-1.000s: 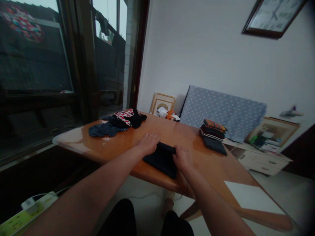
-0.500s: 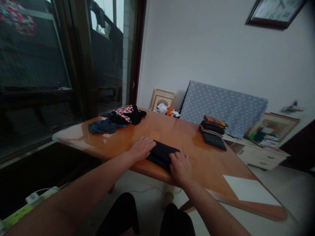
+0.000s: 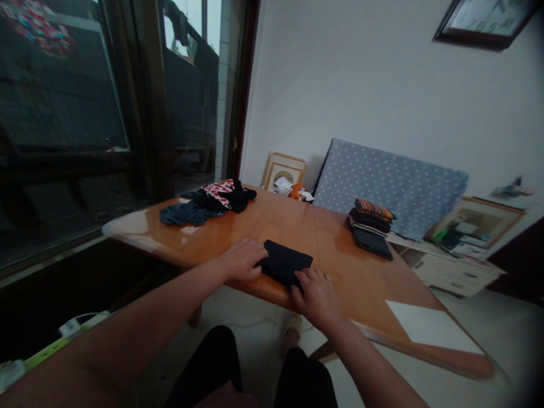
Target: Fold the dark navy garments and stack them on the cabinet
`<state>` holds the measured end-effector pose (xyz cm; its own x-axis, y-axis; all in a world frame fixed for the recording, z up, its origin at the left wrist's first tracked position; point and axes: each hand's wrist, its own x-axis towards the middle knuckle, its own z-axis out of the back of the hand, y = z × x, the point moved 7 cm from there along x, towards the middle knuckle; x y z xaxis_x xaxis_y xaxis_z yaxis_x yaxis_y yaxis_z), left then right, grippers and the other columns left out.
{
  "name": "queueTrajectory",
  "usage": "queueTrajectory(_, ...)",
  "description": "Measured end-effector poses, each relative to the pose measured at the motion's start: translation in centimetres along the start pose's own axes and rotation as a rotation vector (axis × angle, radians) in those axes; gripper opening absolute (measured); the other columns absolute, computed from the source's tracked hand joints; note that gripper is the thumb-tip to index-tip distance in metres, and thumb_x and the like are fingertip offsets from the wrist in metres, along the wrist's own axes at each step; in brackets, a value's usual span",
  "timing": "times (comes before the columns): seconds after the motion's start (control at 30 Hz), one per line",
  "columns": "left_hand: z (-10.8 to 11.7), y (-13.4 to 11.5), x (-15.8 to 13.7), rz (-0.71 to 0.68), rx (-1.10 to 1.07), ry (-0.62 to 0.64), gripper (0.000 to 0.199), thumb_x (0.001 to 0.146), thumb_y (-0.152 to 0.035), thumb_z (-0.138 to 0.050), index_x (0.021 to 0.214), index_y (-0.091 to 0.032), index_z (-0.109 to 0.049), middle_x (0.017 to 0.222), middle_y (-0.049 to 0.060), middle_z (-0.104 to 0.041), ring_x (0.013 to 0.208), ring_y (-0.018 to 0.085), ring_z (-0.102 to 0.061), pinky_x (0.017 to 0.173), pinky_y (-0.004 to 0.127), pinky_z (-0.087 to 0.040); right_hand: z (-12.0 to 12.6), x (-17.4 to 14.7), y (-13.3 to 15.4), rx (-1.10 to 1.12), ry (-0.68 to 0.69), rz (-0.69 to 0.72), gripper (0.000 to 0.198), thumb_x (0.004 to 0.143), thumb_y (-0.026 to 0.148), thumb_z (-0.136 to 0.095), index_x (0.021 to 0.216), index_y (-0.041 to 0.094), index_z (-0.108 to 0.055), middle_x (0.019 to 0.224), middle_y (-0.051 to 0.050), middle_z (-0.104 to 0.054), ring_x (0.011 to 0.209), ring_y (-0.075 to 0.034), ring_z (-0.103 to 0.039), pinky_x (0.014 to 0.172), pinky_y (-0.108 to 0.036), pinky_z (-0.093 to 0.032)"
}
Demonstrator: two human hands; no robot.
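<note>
A dark navy folded garment (image 3: 285, 262) lies as a small flat rectangle near the table's front edge. Its left end is gripped by my left hand (image 3: 243, 259), fingers curled over the edge. My right hand (image 3: 317, 292) pinches its near right corner, the thumb low on the front side. What kind of garment it is cannot be made out. To the right stands a stack of folded clothes (image 3: 370, 229), an orange-striped piece on top. Toward the far left lies a loose heap of crumpled clothes (image 3: 191, 212), dark blue, black and red-and-white.
The wooden table (image 3: 238, 226) has its near edge just below the garment. A white sheet (image 3: 431, 326) lies at its right end. Behind are a polka-dot cloth-covered panel (image 3: 391, 181) and a low white cabinet (image 3: 459, 275). A power strip (image 3: 46, 354) is at lower left.
The garment's near side has been tucked in, and it looks more compact. My right hand has slid to its near corner, and my left hand has moved slightly outward. The view has shifted a little.
</note>
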<state>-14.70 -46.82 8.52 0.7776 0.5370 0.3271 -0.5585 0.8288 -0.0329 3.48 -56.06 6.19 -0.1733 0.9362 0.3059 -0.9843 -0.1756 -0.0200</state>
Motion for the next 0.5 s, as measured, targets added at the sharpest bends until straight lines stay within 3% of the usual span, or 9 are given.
queueTrajectory(0.1, -0.1, -0.2, -0.6, 0.006, -0.010, 0.002, 0.037, 0.076, -0.028, -0.062, 0.113, -0.024, -0.062, 0.112, 0.008, -0.064, 0.104, 0.029, -0.058, 0.093, 0.042, -0.041, 0.3, -0.8, 0.4, -0.002, -0.018, 0.025, 0.047, 0.094, 0.044, -0.051, 0.135, 0.021, -0.057, 0.125, -0.012, -0.064, 0.117, -0.030, -0.051, 0.097, -0.042, -0.033)
queueTrajectory(0.2, -0.3, -0.2, -0.8, 0.019, -0.001, -0.013, 0.039, 0.078, -0.026, -0.061, 0.117, -0.024, -0.059, 0.115, 0.009, -0.063, 0.106, 0.028, -0.058, 0.093, 0.041, -0.042, 0.1, -1.1, 0.3, -0.017, -0.016, 0.011, 0.046, 0.094, 0.036, -0.051, 0.138, 0.020, -0.053, 0.127, -0.011, -0.064, 0.117, -0.029, -0.052, 0.097, -0.041, -0.032)
queueTrajectory(0.33, -1.3, -0.2, -0.6, 0.045, -0.006, -0.017, 0.034, 0.084, -0.023, -0.058, 0.118, -0.023, -0.058, 0.115, 0.009, -0.062, 0.105, 0.026, -0.060, 0.090, 0.038, -0.045, -0.3, -0.6, -0.2, -0.068, 0.010, 0.018, 0.038, 0.091, 0.021, -0.051, 0.128, 0.020, -0.060, 0.123, -0.010, -0.067, 0.112, -0.027, -0.055, 0.092, -0.040, -0.032)
queueTrajectory(0.5, -2.5, -1.6, 0.5, 0.101, 0.000, -0.087, 0.025, 0.090, -0.021, -0.053, 0.115, -0.022, -0.057, 0.117, 0.010, -0.061, 0.108, 0.024, -0.059, 0.092, 0.037, -0.046, 0.1, 0.3, -2.5, -0.113, 0.004, -0.075, 0.032, 0.091, 0.018, -0.049, 0.119, 0.021, -0.063, 0.108, -0.010, -0.071, 0.105, -0.026, -0.058, 0.088, -0.039, -0.032)
